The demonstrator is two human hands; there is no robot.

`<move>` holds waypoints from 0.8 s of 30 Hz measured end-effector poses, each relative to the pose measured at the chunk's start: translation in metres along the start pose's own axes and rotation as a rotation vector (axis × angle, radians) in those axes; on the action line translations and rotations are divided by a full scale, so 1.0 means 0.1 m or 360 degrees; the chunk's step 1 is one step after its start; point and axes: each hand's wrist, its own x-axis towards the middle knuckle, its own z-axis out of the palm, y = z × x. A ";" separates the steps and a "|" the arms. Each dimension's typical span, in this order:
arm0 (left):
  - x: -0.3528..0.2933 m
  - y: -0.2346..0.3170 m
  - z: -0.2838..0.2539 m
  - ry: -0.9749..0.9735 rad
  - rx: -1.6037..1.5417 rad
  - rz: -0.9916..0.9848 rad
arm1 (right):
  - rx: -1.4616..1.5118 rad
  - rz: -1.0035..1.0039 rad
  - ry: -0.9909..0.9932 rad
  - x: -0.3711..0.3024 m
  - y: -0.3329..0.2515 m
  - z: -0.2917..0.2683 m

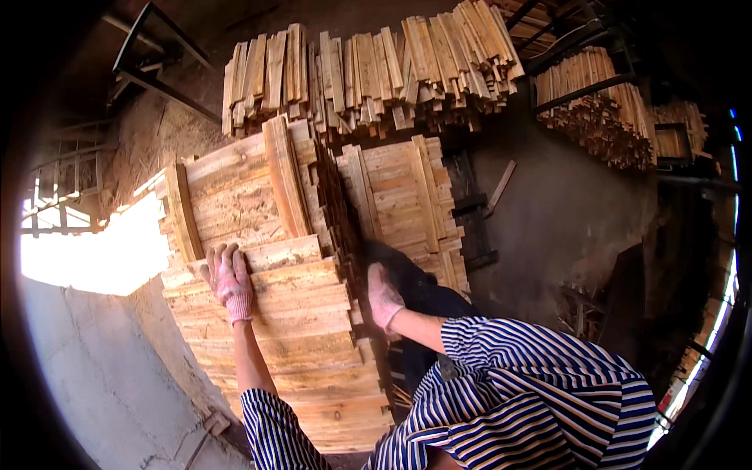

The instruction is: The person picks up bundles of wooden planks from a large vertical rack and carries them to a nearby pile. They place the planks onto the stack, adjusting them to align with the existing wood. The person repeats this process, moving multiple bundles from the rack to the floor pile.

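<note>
My left hand (228, 280), in a pale pink knit glove, lies with fingers stretched out on the left end of a short plank (294, 251). That plank rests across a tall stack of rough sawn boards (274, 313) in front of me. Two upright slats, a left one (182, 211) and a wider right one (284, 176), lie over the boards at the stack's far part. Beside the stack's right edge is my right hand (384, 299), gloved alike. Its fingers are mostly hidden, and whether it touches anything I cannot tell.
A second board stack (395, 188) with slats stands just right of the first. Beyond lies a long row of wood strips (368, 70). More strips (599, 106) are piled at the far right. A dark metal frame (160, 66) stands far left. One loose stick (501, 188) lies on the floor.
</note>
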 end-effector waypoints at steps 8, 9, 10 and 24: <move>0.21 0.25 -0.03 -0.0037 -0.0010 0.0041 | 0.0029 -0.0022 -0.0195 0.50 0.40 0.40; 0.23 0.27 -0.05 -0.0039 -0.0002 0.0047 | 0.0011 -0.0041 -0.0143 0.72 0.45 0.38; 0.24 0.31 -0.07 -0.0024 -0.0058 0.0034 | -0.0009 -0.0059 -0.0089 0.99 0.50 0.36; 0.58 0.47 -0.22 -0.0490 0.0083 -0.0161 | 0.0612 0.0041 0.0300 3.32 -1.89 -1.69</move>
